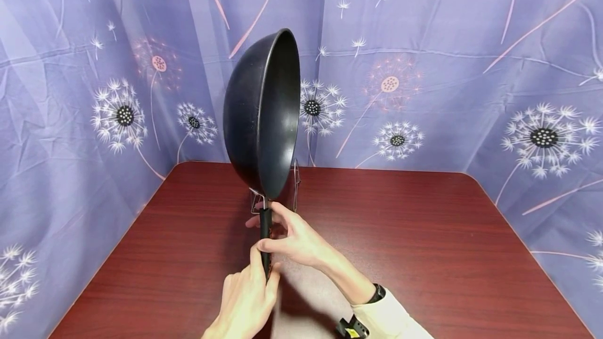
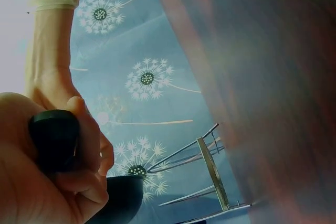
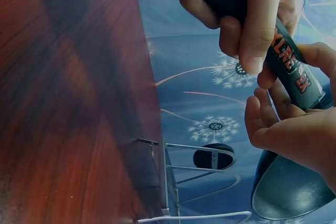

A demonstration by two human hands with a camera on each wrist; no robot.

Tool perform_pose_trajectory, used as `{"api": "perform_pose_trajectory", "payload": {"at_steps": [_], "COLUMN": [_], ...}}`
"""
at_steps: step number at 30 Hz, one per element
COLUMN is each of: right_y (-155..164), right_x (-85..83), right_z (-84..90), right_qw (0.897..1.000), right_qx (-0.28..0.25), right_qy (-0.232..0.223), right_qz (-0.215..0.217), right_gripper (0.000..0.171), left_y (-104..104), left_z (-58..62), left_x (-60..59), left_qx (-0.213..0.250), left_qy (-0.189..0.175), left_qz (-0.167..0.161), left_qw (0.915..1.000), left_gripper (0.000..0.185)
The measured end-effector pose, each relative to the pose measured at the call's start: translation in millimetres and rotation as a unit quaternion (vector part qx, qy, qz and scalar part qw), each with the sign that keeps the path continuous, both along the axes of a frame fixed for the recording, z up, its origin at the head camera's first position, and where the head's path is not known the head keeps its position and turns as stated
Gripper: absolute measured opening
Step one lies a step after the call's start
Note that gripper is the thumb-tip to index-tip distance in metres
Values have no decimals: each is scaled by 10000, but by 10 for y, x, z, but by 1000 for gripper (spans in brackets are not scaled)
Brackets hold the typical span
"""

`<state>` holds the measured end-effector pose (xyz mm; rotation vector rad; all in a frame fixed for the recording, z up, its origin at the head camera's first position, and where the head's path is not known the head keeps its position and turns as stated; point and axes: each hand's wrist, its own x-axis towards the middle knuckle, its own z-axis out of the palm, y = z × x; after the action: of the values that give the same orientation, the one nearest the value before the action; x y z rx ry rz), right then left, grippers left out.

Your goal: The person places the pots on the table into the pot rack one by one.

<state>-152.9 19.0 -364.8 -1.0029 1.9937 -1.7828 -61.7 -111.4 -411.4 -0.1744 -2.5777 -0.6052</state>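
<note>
A deep black wok point(image 1: 245, 114) stands on edge above the table, its hollow side facing right and its handle point(image 1: 265, 224) pointing towards me. My left hand point(image 1: 245, 294) grips the end of the handle, with the index finger along it. Closer to the bowl, my right hand point(image 1: 297, 237) holds the handle between thumb and fingers. Orange-red lettering on the handle point(image 3: 291, 66) shows between the two hands in the right wrist view. Behind and below the bowl stands a metal wire rack point(image 1: 296, 184), mostly hidden by the wok in the head view.
The rack's wire loops point(image 3: 199, 169) rise from the tabletop, with a dark oval piece point(image 3: 202, 157) among them. The reddish-brown wooden table point(image 1: 414, 234) has rounded far corners. Purple dandelion-print curtains point(image 1: 424, 41) close in its back and sides.
</note>
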Motion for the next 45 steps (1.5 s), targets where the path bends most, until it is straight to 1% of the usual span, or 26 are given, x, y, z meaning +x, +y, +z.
{"api": "perform_pose_trajectory", "payload": {"at_steps": [8,11,14,17,25,29,32,36,41,45], "right_y": [27,38,46,52,90,124,157,194,230,253], "right_x": [-20,-26,-36,-45,-50,-59,-64,-66,-56,-44], "right_z": [-83,-116,-147,-168,-184,-186,-200,-239,-285,-307], "right_qw": [9996,9993,9992,9991,9986,9988,9986,9976,9961,9959], "right_qx": [16,27,16,1,-91,-24,-14,-57,-77,-51], "right_qy": [-291,-361,-398,-429,-509,-468,-496,-654,-852,-881], "right_qz": [-22,12,53,61,119,164,201,230,235,207], "right_gripper": [58,59,60,61,63,62,61,62,64,63], "left_y": [3,5,7,8,15,26,40,55,67,82], "left_z": [-4,-4,-9,-14,9,23,38,47,32,21], "left_x": [0,6,12,13,11,15,20,25,28,31], "left_qx": [-69,-25,19,46,188,294,348,343,320,349], "left_qy": [-206,-410,-554,-582,-770,-870,-1004,-1168,-1213,-1208], "left_qz": [-47,-44,-40,-55,-229,-279,-245,-238,-255,-284], "left_qw": [9998,9991,9985,9983,9966,9954,9940,9923,9918,9917], "left_gripper": [29,29,32,34,37,38,35,29,33,35]}}
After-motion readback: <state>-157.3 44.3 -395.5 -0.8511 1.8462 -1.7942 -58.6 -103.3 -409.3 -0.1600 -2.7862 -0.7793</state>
